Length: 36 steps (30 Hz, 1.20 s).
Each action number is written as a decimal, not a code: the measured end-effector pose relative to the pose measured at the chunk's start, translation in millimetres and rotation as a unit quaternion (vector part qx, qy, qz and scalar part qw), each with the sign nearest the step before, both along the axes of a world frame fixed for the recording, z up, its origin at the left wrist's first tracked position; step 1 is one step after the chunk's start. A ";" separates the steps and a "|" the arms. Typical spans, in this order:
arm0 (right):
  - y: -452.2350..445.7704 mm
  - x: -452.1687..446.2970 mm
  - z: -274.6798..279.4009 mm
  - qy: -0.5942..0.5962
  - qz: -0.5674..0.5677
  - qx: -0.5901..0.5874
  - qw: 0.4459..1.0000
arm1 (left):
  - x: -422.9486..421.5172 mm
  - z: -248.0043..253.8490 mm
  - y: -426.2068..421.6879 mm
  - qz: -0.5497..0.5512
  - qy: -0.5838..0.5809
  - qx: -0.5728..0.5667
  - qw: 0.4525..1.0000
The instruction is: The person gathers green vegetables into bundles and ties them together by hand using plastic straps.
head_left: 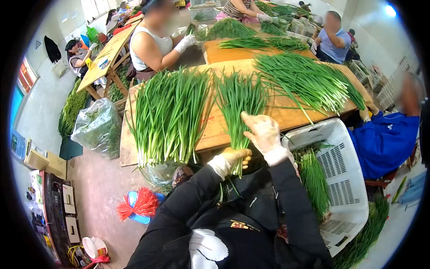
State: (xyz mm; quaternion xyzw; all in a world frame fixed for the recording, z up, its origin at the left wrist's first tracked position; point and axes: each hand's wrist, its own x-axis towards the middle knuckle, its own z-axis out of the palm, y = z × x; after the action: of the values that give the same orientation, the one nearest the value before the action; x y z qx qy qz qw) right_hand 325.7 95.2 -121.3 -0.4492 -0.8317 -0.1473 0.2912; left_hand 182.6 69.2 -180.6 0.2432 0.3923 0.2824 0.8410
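Note:
A bunch of garlic chives (239, 98) lies with its leaves on the wooden table (217, 132) and its stem ends toward me. My left hand (233, 160), in a pale glove with yellowish fingers, is wrapped around the lower stems. Just above it, my right hand (264, 134), also gloved, is at the bunch's right side with its fingers apart. Whether its fingertips touch the leaves I cannot tell. To the left lies a wide row of chives (172, 114), stems toward me. Another chive pile (309, 83) rests on the right, its white ends pointing right.
A white plastic crate (340, 166) holding chives (313, 181) stands at my right. Red ties (139, 202) lie on a blue stool at lower left. Beyond is a clear bag (97, 127). Co-workers sit around the tables, including a person in blue (385, 139) close on the right.

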 end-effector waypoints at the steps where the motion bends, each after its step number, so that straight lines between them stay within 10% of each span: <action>1: 18.6 -0.9 -17.4 -0.070 0.022 -0.017 0.997 | -1.2 2.5 0.9 0.004 0.027 -0.001 1.000; 6: 43.4 -14.9 -13.0 -0.163 0.087 -0.026 0.982 | -5.1 8.8 4.2 0.032 0.075 0.001 0.997; 10: 73.0 -12.2 -19.0 -0.145 -0.162 0.000 0.976 | -8.7 15.6 7.5 0.033 0.050 0.000 0.998; 12: 87.4 27.7 -13.3 0.004 -0.275 -0.047 0.960 | -13.6 26.8 -15.9 -0.033 0.088 -0.008 0.996; 14: 43.3 45.5 41.0 0.427 -0.146 -0.260 0.853 | -21.5 10.7 -19.4 -0.007 -0.020 -0.042 0.999; 17: -26.4 51.9 39.5 0.359 -0.146 -0.148 0.910 | -34.7 12.5 -1.2 -0.018 -0.124 -0.016 0.992; 18: -25.2 68.3 -22.0 0.452 0.071 -0.196 0.867 | -37.7 26.6 5.5 -0.033 -0.172 0.007 0.984; 19: -43.3 44.3 -9.3 0.103 -0.062 -0.355 0.927 | -38.0 38.1 13.4 -0.035 -0.200 0.026 0.979; 21: -70.6 41.3 -37.0 -0.145 -0.105 -0.465 0.867 | -30.5 55.4 23.5 -0.048 -0.234 0.031 0.971; 22: -68.2 57.7 -73.1 -0.020 -0.017 -0.474 0.880 | -27.0 64.2 26.6 -0.057 -0.240 0.021 0.969; 24: -56.8 27.5 -35.2 0.404 0.234 -0.666 0.582 | -22.7 83.7 16.1 -0.088 -0.184 0.029 0.979; 25: -46.3 29.6 -41.7 0.460 0.294 -0.650 0.529 | -19.3 82.5 7.0 -0.083 -0.156 0.049 0.983; 33: 13.5 -54.1 20.5 0.685 0.301 -0.555 0.363 | -62.1 82.9 -34.5 -0.084 0.023 0.068 0.994; 36: 30.4 -96.8 39.9 0.671 0.239 -0.565 0.417 | -85.6 81.2 -33.9 -0.014 0.006 0.085 0.996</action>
State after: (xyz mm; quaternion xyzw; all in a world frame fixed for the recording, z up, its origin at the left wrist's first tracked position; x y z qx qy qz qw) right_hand 228.9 125.5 -81.4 -0.2522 -0.3418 0.7796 0.4602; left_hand 97.0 35.2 -99.5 0.3212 0.3680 0.3013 0.8189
